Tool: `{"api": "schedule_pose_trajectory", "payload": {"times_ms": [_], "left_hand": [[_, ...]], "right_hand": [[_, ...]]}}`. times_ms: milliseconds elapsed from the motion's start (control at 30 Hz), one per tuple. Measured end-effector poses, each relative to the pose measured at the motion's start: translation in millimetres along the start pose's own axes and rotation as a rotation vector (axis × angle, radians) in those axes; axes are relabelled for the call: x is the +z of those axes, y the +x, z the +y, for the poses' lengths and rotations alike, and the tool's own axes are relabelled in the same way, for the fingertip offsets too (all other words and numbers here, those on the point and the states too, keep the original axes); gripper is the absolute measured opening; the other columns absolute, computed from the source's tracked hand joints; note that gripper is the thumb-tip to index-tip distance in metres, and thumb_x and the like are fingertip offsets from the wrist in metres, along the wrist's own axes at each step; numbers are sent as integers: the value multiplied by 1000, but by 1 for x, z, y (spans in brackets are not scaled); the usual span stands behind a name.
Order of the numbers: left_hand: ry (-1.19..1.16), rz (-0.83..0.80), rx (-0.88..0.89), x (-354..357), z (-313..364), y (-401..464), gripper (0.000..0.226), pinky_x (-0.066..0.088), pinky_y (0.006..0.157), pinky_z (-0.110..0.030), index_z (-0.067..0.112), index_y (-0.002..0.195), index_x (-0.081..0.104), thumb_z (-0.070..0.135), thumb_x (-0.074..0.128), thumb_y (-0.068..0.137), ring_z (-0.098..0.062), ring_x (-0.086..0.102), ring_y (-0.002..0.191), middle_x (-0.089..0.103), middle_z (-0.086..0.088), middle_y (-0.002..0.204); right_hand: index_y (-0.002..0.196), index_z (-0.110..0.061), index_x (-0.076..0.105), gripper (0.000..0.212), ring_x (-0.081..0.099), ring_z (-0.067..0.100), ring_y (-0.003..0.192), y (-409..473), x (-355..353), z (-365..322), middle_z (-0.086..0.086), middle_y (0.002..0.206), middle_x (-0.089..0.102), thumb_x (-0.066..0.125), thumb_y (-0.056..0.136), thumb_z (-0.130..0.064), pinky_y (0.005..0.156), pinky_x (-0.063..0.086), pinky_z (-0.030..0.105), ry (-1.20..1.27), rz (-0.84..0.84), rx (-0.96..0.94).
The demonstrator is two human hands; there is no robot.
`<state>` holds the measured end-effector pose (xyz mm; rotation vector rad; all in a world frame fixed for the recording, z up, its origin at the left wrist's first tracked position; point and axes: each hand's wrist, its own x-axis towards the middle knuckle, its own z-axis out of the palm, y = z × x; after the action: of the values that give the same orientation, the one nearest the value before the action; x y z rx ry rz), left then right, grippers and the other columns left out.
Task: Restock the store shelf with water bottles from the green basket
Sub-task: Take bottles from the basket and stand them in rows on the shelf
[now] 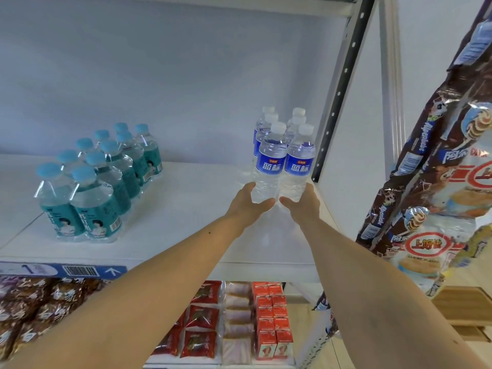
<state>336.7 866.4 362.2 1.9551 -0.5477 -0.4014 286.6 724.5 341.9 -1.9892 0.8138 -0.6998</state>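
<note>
Several clear water bottles with blue labels and white caps stand in two rows at the right end of the white shelf (186, 214). My left hand (246, 202) wraps the base of the front left bottle (271, 161). My right hand (303, 202) wraps the base of the front right bottle (299, 161). Both front bottles stand upright, side by side and touching. The green basket is out of view.
A shrink-wrapped pack of teal-labelled bottles (98, 179) sits at the shelf's left. A black perforated upright (343, 75) rises just right of the bottles. Hanging snack bags (439, 182) crowd the right side. Packaged snacks (239, 323) fill the shelf below.
</note>
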Motion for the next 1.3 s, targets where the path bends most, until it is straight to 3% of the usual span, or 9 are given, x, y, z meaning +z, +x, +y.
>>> {"api": "schedule_pose_trajectory", "payload": {"times_ms": [233, 467, 600, 733, 833, 933, 1000, 1133, 1300], "left_hand": [[-1, 48, 10, -13, -8, -13, 66, 39, 102, -34, 20, 143, 35, 38, 64, 86, -22, 42, 131, 39, -1, 147], [-27, 161, 139, -22, -15, -57, 34, 45, 88, -26, 13, 118, 57, 23, 65, 87, -16, 59, 101, 62, -4, 117], [-10, 158, 307, -23, -30, -99, 23, 44, 81, -17, 14, 112, 61, 20, 61, 89, -9, 58, 88, 61, -4, 113], [-38, 128, 408, -22, -65, -145, 19, 42, 73, -7, 16, 110, 60, 20, 57, 92, -6, 57, 86, 59, -1, 112], [-19, 134, 465, -20, -101, -177, 17, 43, 72, -10, 15, 108, 60, 19, 56, 92, -1, 55, 83, 58, 1, 108], [23, 153, 472, -14, -145, -203, 18, 46, 74, -15, 15, 109, 60, 20, 56, 92, -5, 56, 83, 52, 7, 105], [47, 140, 459, -7, -175, -216, 16, 43, 71, -10, 14, 107, 61, 19, 56, 92, -5, 55, 79, 51, 5, 103], [80, 73, 419, 15, -236, -235, 15, 40, 68, -5, 12, 104, 61, 16, 56, 90, 1, 52, 72, 49, 9, 100], [122, 18, 266, 56, -322, -253, 14, 53, 71, -36, 12, 104, 61, 13, 57, 90, -14, 60, 80, 57, 0, 104]], "right_hand": [[141, -7, 33, 79, 47, 30, 127, -16, -7, -3, 12, 138, 47, 78, 78, -23, 106, 41, 40, -67, 44, 66], [137, -9, 38, 60, 47, 28, 126, -76, -18, -8, 11, 138, 47, 70, 86, -15, 103, 39, 36, -47, 168, 70], [134, -12, 41, 49, 48, 24, 123, -127, -15, -5, 6, 137, 48, 63, 91, -19, 95, 37, 27, -57, 237, 38], [128, -9, 48, 40, 52, 23, 116, -187, 1, 4, 9, 129, 51, 62, 92, -16, 98, 43, 30, -17, 374, -50], [123, -6, 51, 33, 52, 21, 115, -230, 15, 23, 9, 124, 52, 60, 93, -14, 98, 42, 28, -24, 466, -145], [119, -5, 54, 28, 50, 19, 110, -267, 32, 52, 10, 119, 52, 58, 94, -18, 89, 33, 7, -47, 524, -172], [116, -4, 55, 27, 49, 19, 107, -287, 43, 75, 11, 115, 54, 58, 94, -19, 87, 28, 1, -73, 545, -181], [112, -2, 58, 24, 53, 25, 102, -320, 68, 137, 11, 109, 55, 59, 94, -18, 89, 44, 31, -122, 514, -134], [113, -2, 58, 25, 54, 27, 100, -361, 100, 232, 11, 106, 58, 61, 92, -14, 87, 45, 36, -175, 330, -10]]}}
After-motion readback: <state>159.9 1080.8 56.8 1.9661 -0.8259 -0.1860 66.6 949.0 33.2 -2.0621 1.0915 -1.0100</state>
